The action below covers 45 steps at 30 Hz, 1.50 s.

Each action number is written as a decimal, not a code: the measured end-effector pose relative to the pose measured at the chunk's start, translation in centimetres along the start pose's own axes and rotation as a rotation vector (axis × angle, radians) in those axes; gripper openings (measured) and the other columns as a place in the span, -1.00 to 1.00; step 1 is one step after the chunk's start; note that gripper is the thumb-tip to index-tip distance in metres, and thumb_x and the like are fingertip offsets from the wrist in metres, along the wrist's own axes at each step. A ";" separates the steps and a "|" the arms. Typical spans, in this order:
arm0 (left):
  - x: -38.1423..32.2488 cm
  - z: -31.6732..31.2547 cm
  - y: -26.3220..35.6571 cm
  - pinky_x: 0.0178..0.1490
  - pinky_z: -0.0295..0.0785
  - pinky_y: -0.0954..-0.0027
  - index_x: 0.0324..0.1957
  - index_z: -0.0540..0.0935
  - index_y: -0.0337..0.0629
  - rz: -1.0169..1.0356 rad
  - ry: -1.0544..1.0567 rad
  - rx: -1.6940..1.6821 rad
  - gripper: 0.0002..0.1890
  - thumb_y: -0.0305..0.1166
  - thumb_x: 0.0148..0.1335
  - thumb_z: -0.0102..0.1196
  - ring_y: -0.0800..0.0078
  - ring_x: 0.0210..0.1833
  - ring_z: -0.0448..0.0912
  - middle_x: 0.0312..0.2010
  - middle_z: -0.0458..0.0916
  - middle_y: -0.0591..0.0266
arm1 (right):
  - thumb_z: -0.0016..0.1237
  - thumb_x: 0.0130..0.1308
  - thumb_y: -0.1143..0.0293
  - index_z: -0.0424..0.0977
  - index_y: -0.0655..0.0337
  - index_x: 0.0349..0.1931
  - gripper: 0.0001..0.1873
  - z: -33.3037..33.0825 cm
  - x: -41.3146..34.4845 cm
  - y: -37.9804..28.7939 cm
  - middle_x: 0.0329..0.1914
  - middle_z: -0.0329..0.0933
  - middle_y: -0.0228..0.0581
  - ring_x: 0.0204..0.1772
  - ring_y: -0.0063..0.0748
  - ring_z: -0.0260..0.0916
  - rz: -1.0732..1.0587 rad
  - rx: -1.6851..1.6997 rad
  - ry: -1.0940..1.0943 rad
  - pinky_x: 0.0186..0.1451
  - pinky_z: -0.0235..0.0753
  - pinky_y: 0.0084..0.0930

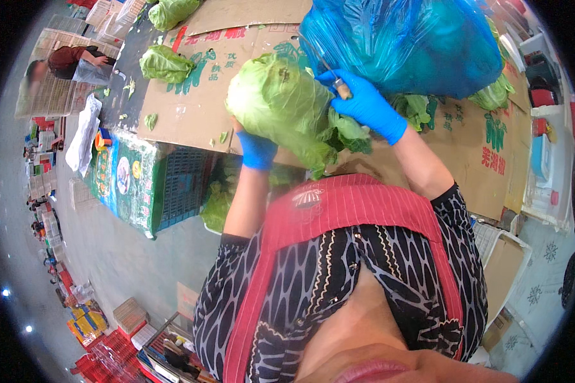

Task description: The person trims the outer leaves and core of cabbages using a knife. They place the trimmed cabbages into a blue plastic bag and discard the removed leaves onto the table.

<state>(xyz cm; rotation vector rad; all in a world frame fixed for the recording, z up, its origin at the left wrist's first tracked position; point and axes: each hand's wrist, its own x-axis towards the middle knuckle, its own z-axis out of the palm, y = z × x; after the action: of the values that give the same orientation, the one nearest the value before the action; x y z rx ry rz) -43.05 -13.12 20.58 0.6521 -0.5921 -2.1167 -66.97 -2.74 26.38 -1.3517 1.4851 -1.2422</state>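
A large pale green cabbage head [275, 100] is held over the cardboard in front of me, its loose outer leaves hanging towards my apron. My left hand [256, 149], in a blue glove, supports it from the lower left; most of those fingers are hidden behind the head. In my blue-gloved right hand [366, 106] is a knife with a wooden handle [342, 89], its thin blade [316, 53] pointing up and left. Loose green leaves [350, 131] hang just beneath that hand, beside the cabbage.
Printed flattened cardboard [191, 115] covers the worktop. A full blue plastic bag [407, 48] stands beyond my right hand. Smaller cabbages [165, 63] lie to the left. A green-wrapped crate [129, 182] stands below the left edge. Another person [67, 62] bends over crates farther left.
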 end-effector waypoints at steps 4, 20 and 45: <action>1.1 -0.8 -0.1 0.43 0.23 -0.02 0.37 0.33 -0.11 0.164 0.063 0.343 -0.20 0.32 0.34 -0.24 0.06 0.39 0.31 0.33 0.40 0.07 | 0.03 0.10 0.45 0.46 0.18 0.14 -0.49 -0.9 1.2 1.0 -0.07 0.56 -0.12 -0.01 -0.48 0.42 0.125 0.017 -0.045 0.11 0.46 -0.42; -1.6 -4.5 2.0 0.44 0.22 -0.03 0.36 0.34 -0.13 0.013 -0.050 0.054 -0.24 0.26 0.37 -0.22 0.05 0.39 0.31 0.32 0.41 0.08 | -0.06 0.27 0.41 0.51 0.22 -0.04 -0.73 -4.7 4.2 -2.2 -0.30 0.55 -0.25 -0.25 -0.45 0.40 -0.145 -0.215 0.096 -0.09 0.48 -0.34; 24.6 -3.9 15.1 0.51 0.09 -0.09 0.37 0.32 -0.15 0.459 0.270 -0.265 -0.38 0.03 0.43 -0.14 0.05 0.45 0.21 0.35 0.39 0.10 | 0.05 0.28 0.51 0.49 0.18 -0.19 -0.89 -8.4 -16.6 4.8 -0.27 0.44 -0.26 -0.22 -0.43 0.43 0.097 -0.339 0.766 -0.20 0.44 -0.43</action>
<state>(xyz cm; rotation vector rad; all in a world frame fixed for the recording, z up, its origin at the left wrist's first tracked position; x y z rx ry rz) -44.93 -42.21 20.92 0.5742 -0.2705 -1.6084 -73.71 14.87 22.52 -1.0169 2.3431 -1.5890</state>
